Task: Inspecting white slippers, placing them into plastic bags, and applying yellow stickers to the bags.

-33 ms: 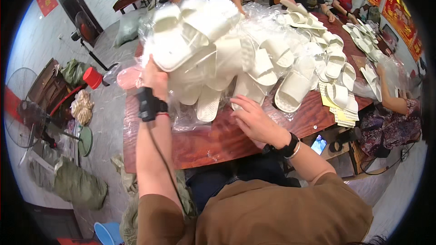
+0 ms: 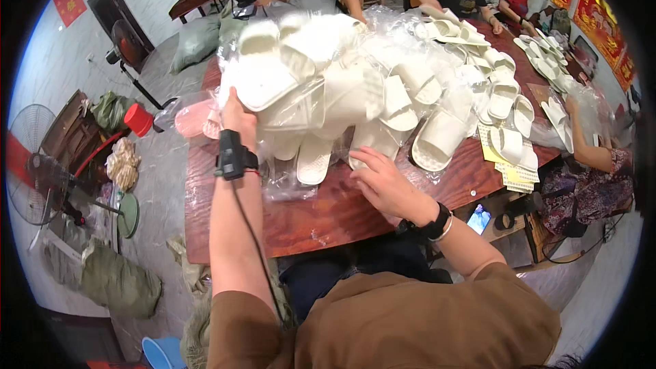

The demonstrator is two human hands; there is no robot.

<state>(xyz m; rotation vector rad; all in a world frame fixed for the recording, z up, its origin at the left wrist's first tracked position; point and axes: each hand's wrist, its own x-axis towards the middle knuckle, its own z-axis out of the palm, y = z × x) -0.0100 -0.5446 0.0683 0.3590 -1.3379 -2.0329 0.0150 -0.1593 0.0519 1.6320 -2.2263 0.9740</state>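
A large heap of white slippers, many in clear plastic bags, covers the far part of the reddish-brown wooden table. At its left end, my left hand grips the near edge of a bagged white slipper; most of its fingers are hidden behind the slipper and plastic. My right hand holds nothing. Its fingers stretch apart above the table edge, fingertips close to a white slipper lying sole-down; whether they touch it I cannot tell.
Pink slippers in clear plastic lie at the table's left edge. Yellow printed sheets sit under slippers at right. A phone rests below the table edge. Other people work around the far and right sides. Fans and sacks stand at left.
The bagged slippers at the heap's left end have come down a little and look less blurred. My left hand has shifted slightly right with them. My right hand has hardly moved.
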